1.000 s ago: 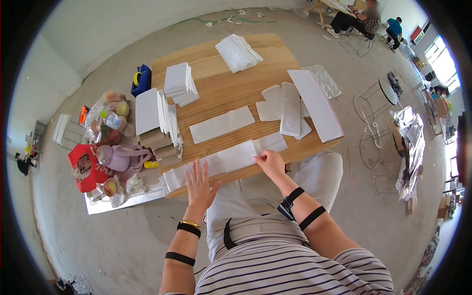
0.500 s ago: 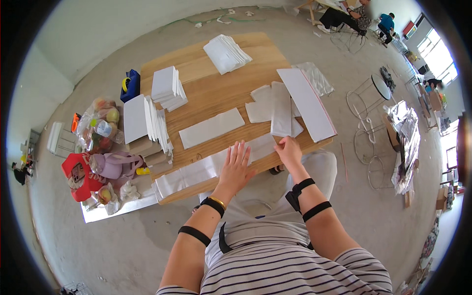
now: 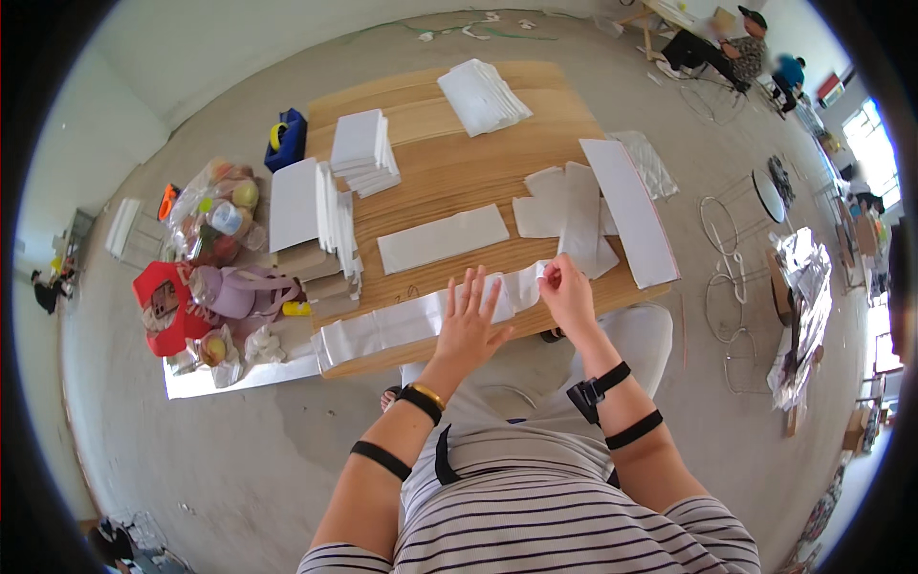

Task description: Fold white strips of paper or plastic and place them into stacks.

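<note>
A long, whitish translucent plastic strip (image 3: 387, 327) lies along the near edge of the wooden table (image 3: 449, 163). My left hand (image 3: 465, 320) rests palm down on it, fingers spread. At the strip's right end, my right hand (image 3: 567, 295) pinches the plastic between thumb and fingers, and that end is raised and creased. Beyond my hands a flat white folded piece (image 3: 443, 238) lies alone. Just past my right hand, several overlapping white pieces (image 3: 578, 206) sit beside a long white board (image 3: 628, 212).
White stacks stand at the left (image 3: 295, 206), behind it (image 3: 360, 143) and at the far edge (image 3: 483, 98). A blue tape dispenser (image 3: 286, 141) is at the table's left corner. Left of the table are bagged fruit (image 3: 215, 215) and a red cap (image 3: 164, 306). Stools (image 3: 768, 196) stand right.
The strip's right end has come up and bunched in my right hand's pinch. My left hand stays flat on the strip. The whole view has shifted, moving the table rightward in it.
</note>
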`<state>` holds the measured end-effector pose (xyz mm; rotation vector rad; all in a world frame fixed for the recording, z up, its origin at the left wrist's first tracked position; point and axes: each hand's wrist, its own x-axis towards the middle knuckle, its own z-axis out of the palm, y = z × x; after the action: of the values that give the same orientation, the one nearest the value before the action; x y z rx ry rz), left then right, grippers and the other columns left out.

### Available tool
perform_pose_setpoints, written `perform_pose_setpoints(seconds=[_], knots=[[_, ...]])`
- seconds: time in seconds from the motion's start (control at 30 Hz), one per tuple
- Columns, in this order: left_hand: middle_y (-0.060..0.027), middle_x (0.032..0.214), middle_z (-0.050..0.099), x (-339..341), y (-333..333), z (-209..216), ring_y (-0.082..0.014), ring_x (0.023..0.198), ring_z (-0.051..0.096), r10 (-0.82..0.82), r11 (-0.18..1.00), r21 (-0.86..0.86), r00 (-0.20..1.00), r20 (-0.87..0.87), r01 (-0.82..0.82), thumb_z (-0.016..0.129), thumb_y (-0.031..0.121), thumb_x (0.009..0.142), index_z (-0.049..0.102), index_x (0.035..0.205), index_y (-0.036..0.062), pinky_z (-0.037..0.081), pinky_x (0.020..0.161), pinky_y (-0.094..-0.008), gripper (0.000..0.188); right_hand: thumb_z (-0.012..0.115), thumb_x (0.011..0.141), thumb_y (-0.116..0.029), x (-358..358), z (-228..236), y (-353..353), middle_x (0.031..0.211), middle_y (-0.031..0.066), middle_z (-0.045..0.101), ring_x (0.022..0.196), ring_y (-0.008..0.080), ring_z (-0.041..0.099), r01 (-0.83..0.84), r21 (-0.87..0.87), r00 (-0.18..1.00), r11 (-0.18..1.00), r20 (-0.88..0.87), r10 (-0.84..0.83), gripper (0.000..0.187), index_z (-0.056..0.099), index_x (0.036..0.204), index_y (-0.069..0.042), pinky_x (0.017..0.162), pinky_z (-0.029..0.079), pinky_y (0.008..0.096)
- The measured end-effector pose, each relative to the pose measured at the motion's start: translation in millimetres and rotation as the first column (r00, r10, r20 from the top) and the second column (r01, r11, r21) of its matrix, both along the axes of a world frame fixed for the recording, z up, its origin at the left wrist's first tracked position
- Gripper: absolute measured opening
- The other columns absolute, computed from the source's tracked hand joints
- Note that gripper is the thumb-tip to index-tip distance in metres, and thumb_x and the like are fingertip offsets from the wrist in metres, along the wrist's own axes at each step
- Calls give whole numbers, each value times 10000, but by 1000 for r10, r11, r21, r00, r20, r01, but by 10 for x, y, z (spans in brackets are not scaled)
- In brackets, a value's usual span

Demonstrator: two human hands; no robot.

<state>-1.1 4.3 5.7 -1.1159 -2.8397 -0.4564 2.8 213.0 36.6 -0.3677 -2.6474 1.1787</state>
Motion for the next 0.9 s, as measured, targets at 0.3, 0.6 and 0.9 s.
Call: perform_pose_setpoints(seconds=[0.3,0.6,0.9], knots=[[-214,1594,212,205,-729,-144,-336,1496,175,227,974,9,973,50,-228,531,502,929,270,1496,-57,121,1202,-534,838,653,767,-11,-117,-188,-1135,791,78,621,785,290,625,-366,185,916,912,-104,389,292,486,993,-88,697,463,436],[-194,1603,205,176,-889,-114,-314,1508,142,251,968,2,961,119,-253,515,506,942,227,1511,-65,100,1214,-505,856,651,763,-22,-123,-348,-1194,823,105,634,817,321,635,-480,213,875,851,50,481,321,460,1013,-84,717,472,445],[-181,1601,217,185,-814,35,-308,1509,130,198,971,113,975,101,-209,525,555,923,253,1504,-67,99,1215,-498,893,719,847,-228,-133,122,-782,723,130,639,708,307,654,-472,55,862,880,239,448,285,531,981,-62,621,490,428]])
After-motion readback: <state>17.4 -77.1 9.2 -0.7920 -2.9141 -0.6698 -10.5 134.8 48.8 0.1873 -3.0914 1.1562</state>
